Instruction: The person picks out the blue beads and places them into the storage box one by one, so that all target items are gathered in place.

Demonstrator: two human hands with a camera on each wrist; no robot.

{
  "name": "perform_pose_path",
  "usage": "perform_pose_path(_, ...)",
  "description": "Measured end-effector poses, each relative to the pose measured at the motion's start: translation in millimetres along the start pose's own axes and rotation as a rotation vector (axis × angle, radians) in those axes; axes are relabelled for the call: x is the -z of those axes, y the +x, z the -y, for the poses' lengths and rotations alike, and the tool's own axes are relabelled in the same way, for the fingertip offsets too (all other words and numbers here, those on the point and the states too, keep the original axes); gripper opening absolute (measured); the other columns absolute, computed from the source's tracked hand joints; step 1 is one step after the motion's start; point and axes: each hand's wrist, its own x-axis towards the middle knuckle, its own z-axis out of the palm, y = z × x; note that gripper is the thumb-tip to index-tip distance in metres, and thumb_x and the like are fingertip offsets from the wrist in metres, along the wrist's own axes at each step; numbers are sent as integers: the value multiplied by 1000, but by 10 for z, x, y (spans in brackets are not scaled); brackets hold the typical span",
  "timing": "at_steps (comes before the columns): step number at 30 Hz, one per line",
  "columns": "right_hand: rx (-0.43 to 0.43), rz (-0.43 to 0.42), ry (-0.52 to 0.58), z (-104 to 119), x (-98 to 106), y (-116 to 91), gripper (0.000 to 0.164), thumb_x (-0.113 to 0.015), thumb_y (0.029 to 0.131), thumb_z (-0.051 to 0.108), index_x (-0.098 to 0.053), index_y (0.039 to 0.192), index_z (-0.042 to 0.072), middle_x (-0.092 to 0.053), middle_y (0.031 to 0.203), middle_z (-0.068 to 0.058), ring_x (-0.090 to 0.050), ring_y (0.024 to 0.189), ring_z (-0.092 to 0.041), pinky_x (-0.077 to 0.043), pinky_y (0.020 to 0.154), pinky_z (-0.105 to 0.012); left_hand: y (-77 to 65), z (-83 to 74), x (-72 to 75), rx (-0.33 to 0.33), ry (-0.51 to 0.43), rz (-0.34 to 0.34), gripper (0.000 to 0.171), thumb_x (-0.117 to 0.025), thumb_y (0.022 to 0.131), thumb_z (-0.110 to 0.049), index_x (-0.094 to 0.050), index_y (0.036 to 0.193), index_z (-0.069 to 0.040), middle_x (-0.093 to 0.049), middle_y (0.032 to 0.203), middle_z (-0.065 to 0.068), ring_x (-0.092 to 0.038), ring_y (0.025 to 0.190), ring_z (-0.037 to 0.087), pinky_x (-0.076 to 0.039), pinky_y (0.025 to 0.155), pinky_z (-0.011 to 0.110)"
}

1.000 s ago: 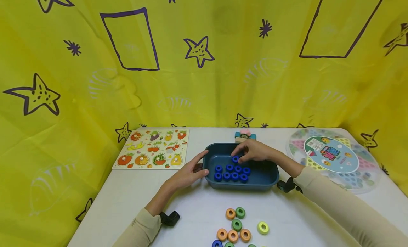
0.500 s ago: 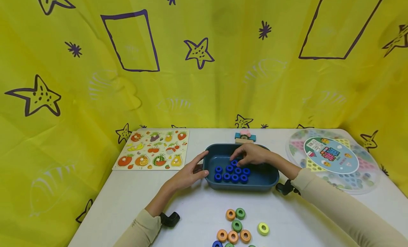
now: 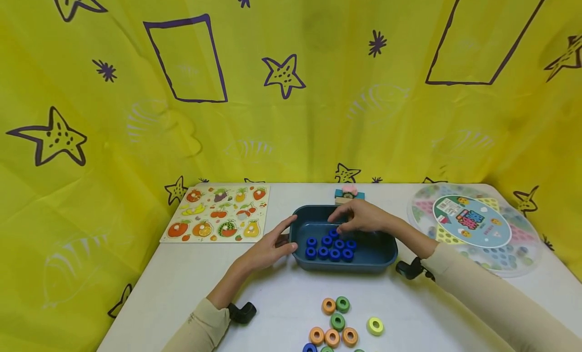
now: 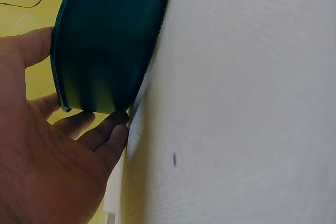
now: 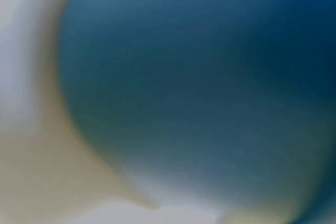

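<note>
In the head view, a dark blue plastic tray (image 3: 382, 258) stands mid-table, holding several thick blue beads (image 3: 335, 254). My left hand (image 3: 268, 248) grips its left end, thumb and fingers spread along the rim; the left wrist view has fingertips against the tray's outer wall (image 4: 100, 51). Over the tray's inside is my right hand (image 3: 362, 216), thumb and index finger parted. Right below the fingertips lies one blue bead (image 3: 334, 233) at the back of the group. Blurred tray wall (image 5: 173, 93) fills most of the right wrist view.
Orange beads (image 3: 350, 336), green beads (image 3: 338, 321), a yellow bead (image 3: 375, 325) and a blue bead (image 3: 310, 348) lie in front. A fruit puzzle board (image 3: 215, 213) is back left, a small toy (image 3: 350, 194) behind the tray, a round clear game case (image 3: 473, 220) at right.
My right hand lowered a blue bead toward the group, let go, and rose slightly with parted fingers. The bead now lies beside the others. My left hand stayed at the tray's end.
</note>
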Motion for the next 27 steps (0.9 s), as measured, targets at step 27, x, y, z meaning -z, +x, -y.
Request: perform_pose_path(27,390,431,-10,1059,-1311,-326,23,-69,84,19,-69,105,28,-61,94,26,-41,61,10,-41,52,-12,-12,-19,10,-14,25,-1,69,-55,95,-21,-14,150,-14,-14,153,7,-37,128,33,-34,101,43)
